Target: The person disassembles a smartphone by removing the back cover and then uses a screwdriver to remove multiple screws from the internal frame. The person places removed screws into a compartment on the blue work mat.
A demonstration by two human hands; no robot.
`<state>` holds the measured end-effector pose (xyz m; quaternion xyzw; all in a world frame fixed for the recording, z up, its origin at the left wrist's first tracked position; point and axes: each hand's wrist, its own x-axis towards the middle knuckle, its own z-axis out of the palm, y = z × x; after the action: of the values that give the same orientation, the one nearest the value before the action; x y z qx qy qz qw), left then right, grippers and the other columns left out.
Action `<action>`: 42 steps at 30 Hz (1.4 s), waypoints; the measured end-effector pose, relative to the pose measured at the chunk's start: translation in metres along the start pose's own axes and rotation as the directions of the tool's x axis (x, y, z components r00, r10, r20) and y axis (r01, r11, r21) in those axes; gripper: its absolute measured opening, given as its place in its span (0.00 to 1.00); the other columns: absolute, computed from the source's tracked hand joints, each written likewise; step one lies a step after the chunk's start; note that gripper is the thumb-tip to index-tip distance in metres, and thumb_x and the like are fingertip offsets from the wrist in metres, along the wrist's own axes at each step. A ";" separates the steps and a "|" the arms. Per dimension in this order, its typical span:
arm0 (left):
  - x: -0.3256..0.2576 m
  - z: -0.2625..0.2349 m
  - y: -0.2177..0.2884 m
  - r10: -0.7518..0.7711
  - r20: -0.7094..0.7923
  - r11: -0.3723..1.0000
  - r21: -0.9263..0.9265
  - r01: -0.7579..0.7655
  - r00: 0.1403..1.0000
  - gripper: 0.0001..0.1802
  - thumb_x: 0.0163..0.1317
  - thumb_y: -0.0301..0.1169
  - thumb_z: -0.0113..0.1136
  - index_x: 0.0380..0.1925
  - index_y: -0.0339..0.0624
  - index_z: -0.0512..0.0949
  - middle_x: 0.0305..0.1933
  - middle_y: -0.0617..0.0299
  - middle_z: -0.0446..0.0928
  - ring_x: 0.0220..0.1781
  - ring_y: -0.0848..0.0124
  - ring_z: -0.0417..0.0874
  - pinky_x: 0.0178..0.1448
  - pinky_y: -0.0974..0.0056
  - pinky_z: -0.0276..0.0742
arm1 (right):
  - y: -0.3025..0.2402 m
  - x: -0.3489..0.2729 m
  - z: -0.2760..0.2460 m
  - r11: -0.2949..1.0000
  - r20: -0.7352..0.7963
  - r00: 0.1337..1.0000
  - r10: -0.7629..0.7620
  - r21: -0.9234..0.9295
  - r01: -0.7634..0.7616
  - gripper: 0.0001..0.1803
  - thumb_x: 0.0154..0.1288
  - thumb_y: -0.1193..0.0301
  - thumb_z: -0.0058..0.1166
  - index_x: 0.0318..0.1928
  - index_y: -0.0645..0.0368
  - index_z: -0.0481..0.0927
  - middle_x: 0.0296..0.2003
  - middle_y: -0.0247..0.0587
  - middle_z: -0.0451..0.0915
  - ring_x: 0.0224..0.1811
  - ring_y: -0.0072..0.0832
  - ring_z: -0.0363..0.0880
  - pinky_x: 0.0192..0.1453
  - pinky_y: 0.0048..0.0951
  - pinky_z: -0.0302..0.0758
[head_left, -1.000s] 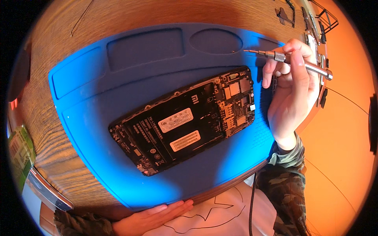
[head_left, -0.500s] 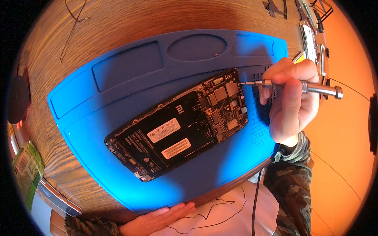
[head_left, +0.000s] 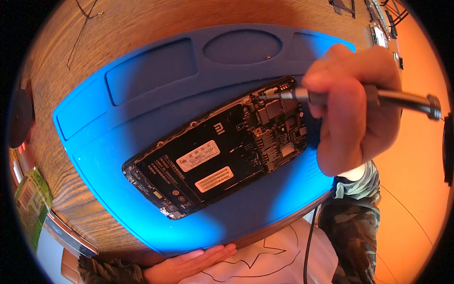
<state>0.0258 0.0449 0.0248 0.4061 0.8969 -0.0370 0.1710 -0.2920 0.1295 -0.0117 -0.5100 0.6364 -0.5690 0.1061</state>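
Observation:
An opened smartphone (head_left: 208, 137) lies tilted on a blue repair mat (head_left: 236, 208), its dark inner side up with two white labels. At its right end the bare circuit board (head_left: 272, 142) is exposed. My right hand (head_left: 352, 104) is closed round a slim metal screwdriver (head_left: 409, 100). The screwdriver points left over the board's upper part; whether its tip touches cannot be made out. My left hand (head_left: 189, 265) rests by the mat's front edge, fingers stretched out, holding nothing.
Shallow trays, one an oval recess (head_left: 242, 46), are moulded into the mat's far side. A tiny part (head_left: 268, 57) lies by the oval. A green packet (head_left: 32, 196) and another phone (head_left: 71, 234) lie at the left. Dark frame pieces (head_left: 343, 7) are at the far right.
My right hand has risen towards the camera, and the screwdriver's tip has shifted left over the board. The phone and mat appear slightly shifted in view. My left hand stays put.

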 end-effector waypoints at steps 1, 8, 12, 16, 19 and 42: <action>0.000 0.000 -0.001 0.002 0.000 1.000 0.025 -0.002 1.000 0.33 0.66 0.35 0.33 0.72 0.56 0.44 0.76 0.66 0.42 0.76 0.70 0.45 0.74 0.57 0.37 | 0.001 0.002 -0.002 1.000 0.079 0.997 0.010 -0.003 -0.010 0.13 0.69 0.68 0.45 0.35 0.68 0.70 0.21 0.39 0.70 0.20 0.16 0.62 0.23 0.15 0.58; -0.001 0.002 -0.007 0.064 -0.008 0.991 0.120 -0.063 0.998 0.34 0.66 0.34 0.36 0.72 0.49 0.41 0.76 0.67 0.40 0.76 0.74 0.45 0.74 0.64 0.42 | -0.002 0.005 0.006 0.999 0.122 0.991 0.050 0.011 -0.052 0.11 0.69 0.69 0.46 0.35 0.68 0.71 0.22 0.40 0.71 0.20 0.17 0.63 0.23 0.16 0.59; -0.003 0.003 -0.006 0.038 -0.013 0.991 0.127 -0.036 0.999 0.33 0.67 0.34 0.34 0.72 0.49 0.40 0.76 0.67 0.40 0.76 0.74 0.45 0.74 0.63 0.41 | 0.000 0.010 0.002 0.994 0.267 0.959 0.100 0.013 -0.107 0.12 0.69 0.69 0.46 0.34 0.68 0.70 0.22 0.41 0.71 0.20 0.17 0.64 0.23 0.16 0.59; -0.006 0.005 -0.002 0.004 -0.012 0.997 0.076 -0.003 1.000 0.33 0.67 0.34 0.33 0.72 0.50 0.41 0.76 0.68 0.40 0.76 0.73 0.44 0.74 0.63 0.40 | -0.001 0.003 0.006 0.998 0.124 0.990 0.066 0.009 -0.068 0.12 0.68 0.68 0.47 0.34 0.67 0.70 0.23 0.41 0.72 0.21 0.17 0.64 0.23 0.16 0.59; -0.008 0.008 0.001 -0.013 -0.016 1.000 0.015 0.014 1.000 0.33 0.67 0.34 0.33 0.72 0.51 0.41 0.76 0.68 0.39 0.77 0.72 0.43 0.75 0.63 0.39 | -0.003 0.001 0.008 0.995 0.114 0.989 0.093 -0.027 -0.091 0.12 0.68 0.67 0.46 0.34 0.66 0.70 0.24 0.41 0.72 0.21 0.17 0.64 0.22 0.16 0.58; -0.007 0.018 0.011 -0.087 -0.124 0.996 0.011 0.089 0.989 0.32 0.67 0.34 0.34 0.71 0.50 0.43 0.76 0.70 0.40 0.76 0.70 0.44 0.75 0.61 0.38 | -0.030 0.020 0.014 0.978 0.319 0.925 0.205 -0.026 -0.208 0.08 0.64 0.74 0.50 0.36 0.69 0.70 0.21 0.35 0.66 0.18 0.13 0.57 0.22 0.15 0.50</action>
<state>0.0436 0.0434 0.0111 0.3692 0.9224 -0.0267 0.1103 -0.2746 0.1106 0.0175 -0.5252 0.6584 -0.4671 0.2693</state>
